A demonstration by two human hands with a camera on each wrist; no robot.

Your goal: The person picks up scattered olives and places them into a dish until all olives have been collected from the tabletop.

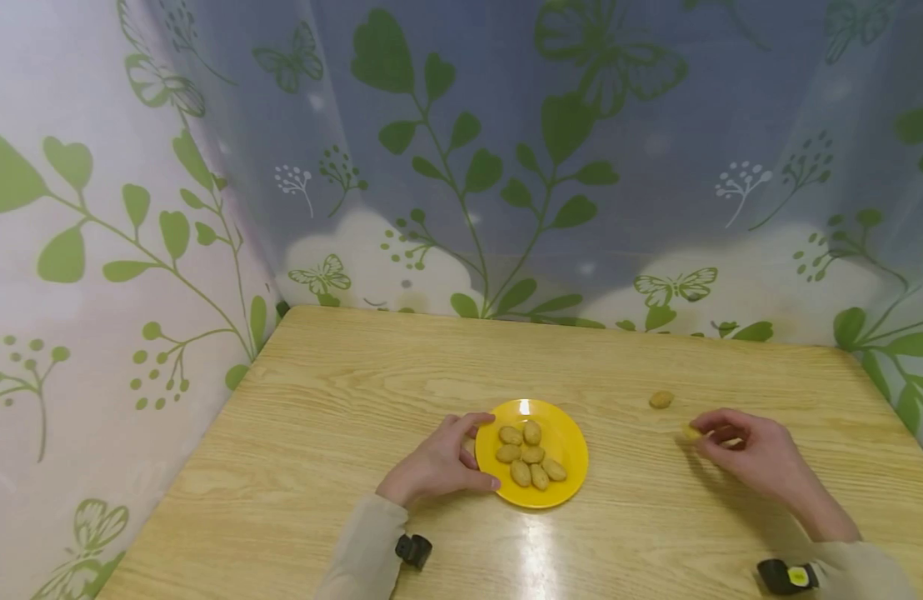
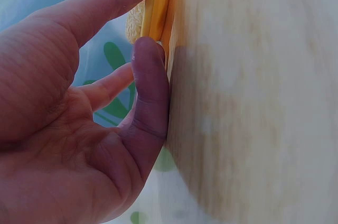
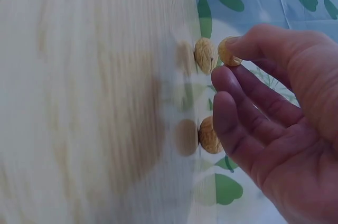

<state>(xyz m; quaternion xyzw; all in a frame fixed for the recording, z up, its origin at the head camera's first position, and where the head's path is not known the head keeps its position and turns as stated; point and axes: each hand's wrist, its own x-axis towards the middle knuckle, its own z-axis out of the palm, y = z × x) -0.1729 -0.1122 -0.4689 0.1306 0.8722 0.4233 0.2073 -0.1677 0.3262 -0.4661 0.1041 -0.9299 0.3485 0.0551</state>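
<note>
Seven walnuts (image 1: 532, 455) sit inside the yellow plate (image 1: 574, 487), just to the right of the left hand (image 1: 442, 458), and the plate rests flat on the table (image 1: 619, 508). That hand is partly closed on the plate's near side to it: the thumb laps over the rim below, the forefinger over the rim above, with a gap between them. Across from it, well apart, the right hand (image 1: 757, 454) pinches one held walnut (image 3: 230, 51) between thumb and fingertips, its other fingers loosely bent. The right wrist view shows this walnut raised off the wood.

Just past the right hand's fingertips, toward the far edge, lies a loose walnut (image 1: 661, 400). A second loose walnut (image 3: 210, 135) shows in the right wrist view, partly behind the lower fingers; from above, the hand seems to cover it.

A broad stretch of wood grain runs from the right hand's fingertips to the plate's right rim. Beyond both hands the table reaches on to its far edge, where a patterned cloth (image 1: 499, 183) hangs; its left edge slants away well to the left of the left hand.
</note>
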